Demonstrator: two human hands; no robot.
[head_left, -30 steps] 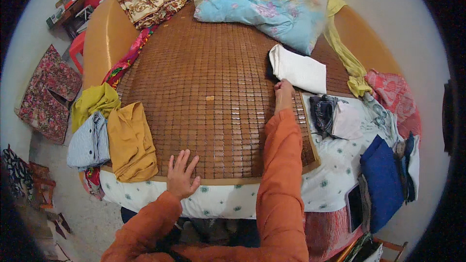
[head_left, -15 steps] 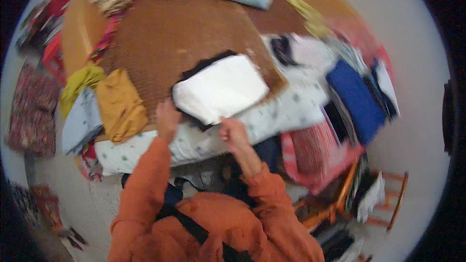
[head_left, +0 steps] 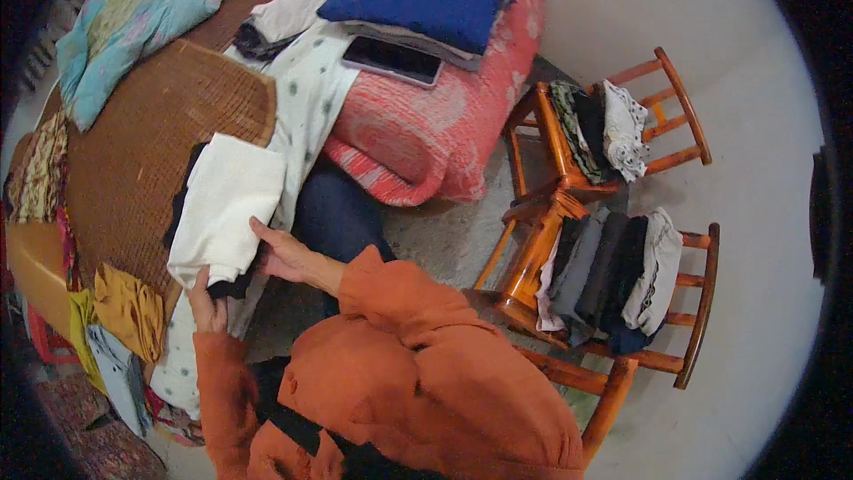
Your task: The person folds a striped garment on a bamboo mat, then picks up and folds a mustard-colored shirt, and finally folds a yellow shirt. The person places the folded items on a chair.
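A folded white garment [head_left: 233, 200] lies on a folded black garment [head_left: 233, 288], whose edges show at the left and the near corner. My left hand [head_left: 210, 304] is closed on the near edge of this pair, thumb on top and fingers mostly hidden. My right hand [head_left: 283, 252] grips the right edge, its thumb over the white cloth and its fingers underneath. Both garments are at the front edge of a bed with a brown woven mat [head_left: 142, 151] and a white dotted sheet [head_left: 311, 80].
A rolled pink-red blanket [head_left: 418, 133] bears a phone [head_left: 393, 60] and a folded blue garment [head_left: 413, 4]. Two wooden chairs [head_left: 697, 142] with folded clothes [head_left: 613, 276] stand at right. Mustard cloth [head_left: 131, 307] lies at left, turquoise bedding [head_left: 142, 18] farther back.
My view has swung right, bringing the chairs and their clothes more fully into sight. Both hands have come closer onto the white and black garments, which now look narrower and bunched at the near end.
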